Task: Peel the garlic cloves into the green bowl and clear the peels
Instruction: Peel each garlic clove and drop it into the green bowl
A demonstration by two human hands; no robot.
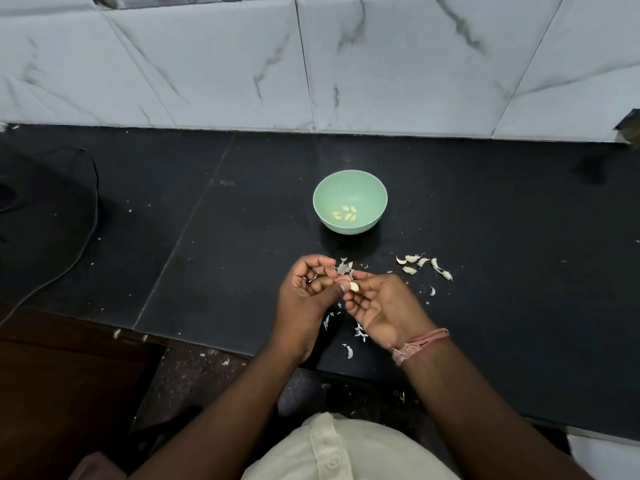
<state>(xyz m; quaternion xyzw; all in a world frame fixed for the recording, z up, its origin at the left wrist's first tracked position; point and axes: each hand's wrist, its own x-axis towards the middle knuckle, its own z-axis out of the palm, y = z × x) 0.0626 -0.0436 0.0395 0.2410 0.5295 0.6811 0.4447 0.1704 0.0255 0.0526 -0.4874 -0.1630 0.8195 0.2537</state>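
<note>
Both hands (pixel 341 296) pinch clove (pixel 354 287) (near counter (pixel 207 271) edge).

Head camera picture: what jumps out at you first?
The green bowl stands out on the black counter, with peeled cloves inside. Nearer the person, the left hand and right hand pinch one garlic clove, with peels scattered around.

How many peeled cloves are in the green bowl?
5, clustered on the bottom of the green bowl: peeled cloves, toward its near side. None seems hidden.
</note>
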